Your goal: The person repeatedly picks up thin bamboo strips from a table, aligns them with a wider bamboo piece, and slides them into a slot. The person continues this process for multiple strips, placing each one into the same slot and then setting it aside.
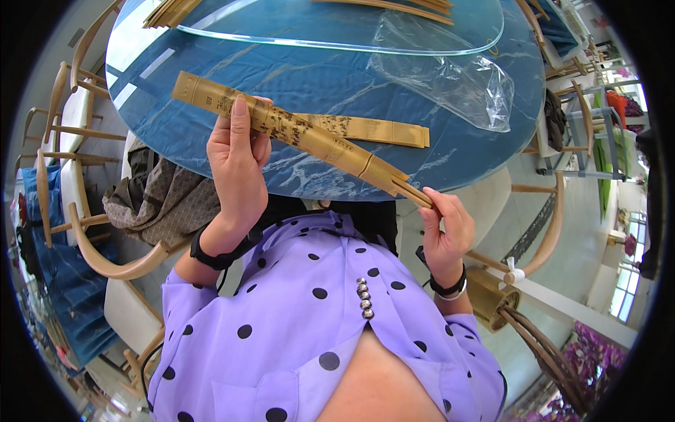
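Above the near edge of the table, my left hand grips a long gold paper chopstick sleeve printed with dark figures, thumb on top. The ends of a pair of chopsticks stick out of the sleeve's lower right end. My right hand pinches those ends between thumb and fingers; most of their length is hidden inside the paper. Behind the held sleeve, another gold sleeve lies on the blue marbled tabletop, partly covered by the one in my hands.
A clear plastic bag lies crumpled at the table's right. On the glass turntable are bundles of chopsticks at the far side. Wooden chairs stand around, one with a brown patterned bag on it.
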`<control>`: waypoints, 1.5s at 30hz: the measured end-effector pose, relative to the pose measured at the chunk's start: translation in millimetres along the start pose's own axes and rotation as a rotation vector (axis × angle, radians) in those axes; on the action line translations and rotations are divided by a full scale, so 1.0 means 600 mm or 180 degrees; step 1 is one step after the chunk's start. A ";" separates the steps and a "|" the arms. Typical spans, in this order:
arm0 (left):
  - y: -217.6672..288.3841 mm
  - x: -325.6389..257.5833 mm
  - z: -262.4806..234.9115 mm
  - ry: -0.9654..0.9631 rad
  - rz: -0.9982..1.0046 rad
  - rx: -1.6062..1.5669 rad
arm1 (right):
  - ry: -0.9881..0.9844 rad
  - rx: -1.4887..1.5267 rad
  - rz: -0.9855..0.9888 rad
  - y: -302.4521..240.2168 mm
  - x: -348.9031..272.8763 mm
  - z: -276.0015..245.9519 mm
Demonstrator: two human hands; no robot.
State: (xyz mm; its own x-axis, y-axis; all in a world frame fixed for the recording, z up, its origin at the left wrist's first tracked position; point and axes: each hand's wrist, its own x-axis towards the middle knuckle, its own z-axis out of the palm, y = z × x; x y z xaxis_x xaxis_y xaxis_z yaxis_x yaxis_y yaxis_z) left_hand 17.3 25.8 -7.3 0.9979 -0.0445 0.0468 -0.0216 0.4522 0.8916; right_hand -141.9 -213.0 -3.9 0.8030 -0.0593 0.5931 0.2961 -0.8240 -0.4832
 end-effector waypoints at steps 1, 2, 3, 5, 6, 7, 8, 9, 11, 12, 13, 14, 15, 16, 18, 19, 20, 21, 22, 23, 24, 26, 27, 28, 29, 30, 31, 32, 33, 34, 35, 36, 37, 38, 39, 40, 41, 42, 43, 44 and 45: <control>0.002 -0.002 0.006 0.0047 -0.0035 0.0058 | 0.0014 0.0056 0.0105 0.001 -0.003 0.002; 0.004 -0.003 0.008 0.0096 -0.0069 0.0113 | 0.0025 0.0109 0.0208 0.000 -0.008 0.003; 0.003 -0.003 0.007 0.0008 -0.0059 0.0076 | 0.0034 0.0164 0.0310 0.000 -0.011 0.004; -0.002 -0.003 0.000 -0.0158 -0.0026 0.0014 | 0.0024 0.0153 0.0315 -0.001 -0.011 0.005; -0.005 -0.006 -0.001 -0.0174 -0.0041 -0.0001 | 0.0020 0.0156 0.0312 -0.002 -0.011 0.006; -0.008 -0.009 0.003 -0.0188 -0.0055 -0.0016 | 0.0012 0.0206 0.0389 -0.004 -0.010 0.007; -0.009 -0.011 0.006 -0.0197 -0.0067 -0.0031 | -0.0001 0.0260 0.0463 -0.007 -0.009 0.007; -0.007 -0.009 0.007 -0.0174 -0.0096 -0.0037 | -0.0015 0.0313 0.0537 -0.009 -0.008 0.008; -0.006 -0.004 0.004 -0.0222 -0.0102 -0.0014 | -0.0044 0.0234 0.0424 -0.006 -0.009 0.009; -0.006 -0.002 0.001 -0.0245 -0.0104 0.0000 | -0.0055 0.0196 0.0367 -0.004 -0.009 0.009; -0.006 -0.002 -0.002 -0.0291 -0.0051 -0.0104 | -0.0060 0.0206 0.0359 -0.006 -0.010 0.008; -0.004 -0.002 0.001 -0.0259 -0.0043 -0.0033 | -0.0050 0.0211 0.0381 -0.007 -0.011 0.007; -0.002 -0.002 0.004 -0.0228 -0.0037 0.0037 | -0.0040 0.0215 0.0404 -0.007 -0.011 0.007; 0.001 -0.002 0.004 -0.0198 -0.0033 0.0108 | -0.0030 0.0219 0.0428 -0.008 -0.011 0.007; 0.000 -0.003 0.004 -0.0198 -0.0031 0.0207 | -0.0020 0.0218 0.0456 -0.008 -0.013 0.008; -0.001 -0.005 0.007 -0.0145 -0.0008 0.0236 | -0.0012 0.0224 0.0455 -0.009 -0.013 0.010; -0.001 -0.007 0.010 -0.0104 0.0005 0.0262 | 0.0000 0.0221 0.0465 -0.011 -0.013 0.011; -0.002 -0.009 0.005 -0.0216 -0.0085 0.0233 | -0.0002 0.0244 0.0479 -0.012 -0.013 0.012; -0.006 -0.011 -0.005 -0.0328 -0.0176 0.0205 | -0.0002 0.0267 0.0493 -0.012 -0.014 0.014; -0.009 -0.012 -0.012 -0.0434 -0.0257 0.0176 | -0.0005 0.0296 0.0497 -0.011 -0.014 0.015; -0.014 -0.012 -0.010 -0.0370 -0.0132 0.0165 | -0.0039 0.0297 0.0474 -0.011 -0.013 0.015; -0.023 -0.010 0.001 -0.0244 0.0110 0.0144 | -0.0107 0.0298 0.0433 -0.012 -0.011 0.014; -0.020 -0.007 0.002 -0.0267 0.0014 0.0012 | -0.0141 0.0303 0.0416 -0.012 -0.011 0.013; -0.015 -0.004 0.003 -0.0290 -0.0083 -0.0122 | -0.0174 0.0307 0.0399 -0.012 -0.011 0.014; -0.011 -0.003 0.005 -0.0313 -0.0175 -0.0255 | -0.0206 0.0312 0.0378 -0.011 -0.011 0.014; -0.008 -0.003 0.007 -0.0375 -0.0166 -0.0205 | -0.0174 0.0297 0.0396 -0.011 -0.012 0.014; -0.005 -0.005 0.009 -0.0437 -0.0159 -0.0155 | -0.0142 0.0282 0.0416 -0.010 -0.014 0.013; -0.003 -0.008 0.009 -0.0492 -0.0151 -0.0104 | -0.0117 0.0269 0.0434 -0.010 -0.015 0.012; -0.003 -0.010 0.009 -0.0485 -0.0134 -0.0121 | -0.0111 0.0260 0.0438 -0.010 -0.014 0.012; -0.004 -0.013 0.010 -0.0477 -0.0117 -0.0138 | -0.0105 0.0252 0.0443 -0.011 -0.013 0.012; -0.005 -0.015 0.012 -0.0481 -0.0103 -0.0153 | -0.0090 0.0240 0.0454 -0.012 -0.013 0.012; -0.007 -0.017 0.014 -0.0438 -0.0140 -0.0142 | -0.0084 0.0251 0.0449 -0.012 -0.013 0.013; -0.010 -0.019 0.016 -0.0394 -0.0176 -0.0131 | -0.0078 0.0262 0.0443 -0.012 -0.014 0.014; -0.011 -0.019 0.018 -0.0347 -0.0213 -0.0120 | -0.0075 0.0275 0.0437 -0.012 -0.014 0.014; -0.011 -0.018 0.019 -0.0324 -0.0255 -0.0151 | -0.0097 0.0289 0.0451 -0.012 -0.014 0.015; -0.010 -0.015 0.020 -0.0301 -0.0296 -0.0182 | -0.0119 0.0303 0.0465 -0.010 -0.015 0.015; -0.010 -0.013 0.020 -0.0274 -0.0338 -0.0221 | -0.0147 0.0312 0.0476 -0.009 -0.016 0.015; -0.008 -0.012 0.018 -0.0334 -0.0381 -0.0200 | -0.0138 0.0270 0.0493 -0.006 -0.017 0.013; -0.006 -0.010 0.015 -0.0393 -0.0424 -0.0180 | -0.0128 0.0227 0.0511 -0.002 -0.019 0.010; -0.004 -0.009 0.012 -0.0458 -0.0464 -0.0154 | -0.0111 0.0187 0.0529 0.001 -0.020 0.007; -0.004 -0.009 0.011 -0.0504 -0.0463 -0.0066 | -0.0086 0.0201 0.0556 0.002 -0.020 0.006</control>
State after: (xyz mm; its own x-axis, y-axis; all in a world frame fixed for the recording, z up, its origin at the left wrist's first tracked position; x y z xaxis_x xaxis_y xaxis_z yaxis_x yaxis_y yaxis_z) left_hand 11.4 19.1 -6.8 0.9684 -0.2492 -0.0101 0.1248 0.4491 0.8847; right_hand -149.5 -211.7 -14.0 0.8583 -0.1825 0.4795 0.1821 -0.7653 -0.6173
